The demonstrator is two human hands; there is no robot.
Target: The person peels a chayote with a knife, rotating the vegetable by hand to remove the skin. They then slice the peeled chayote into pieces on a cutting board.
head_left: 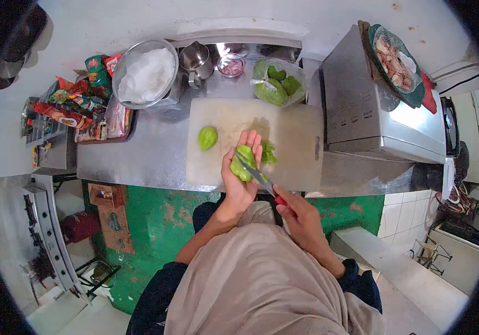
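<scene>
A light green, ridged chayote [242,163] rests in the palm of my left hand [239,192], its thumb along one side and its fingers stretched behind it. My right hand [302,216] grips a knife [259,177] by its red handle, and the blade lies across the chayote. Both hands are over the near edge of a white cutting board [301,120]. Green peelings [269,152] lie on the board just right of my left fingers. A second whole chayote [207,138] sits on the board's left part.
Behind the board stand a clear bag of green produce [275,86], a small glass bowl [231,66], a metal jug [196,60] and a wide bowl with white lining [144,77]. Packets [69,109] crowd the left. A silver appliance [356,95] carries a glass dish [398,61] at right.
</scene>
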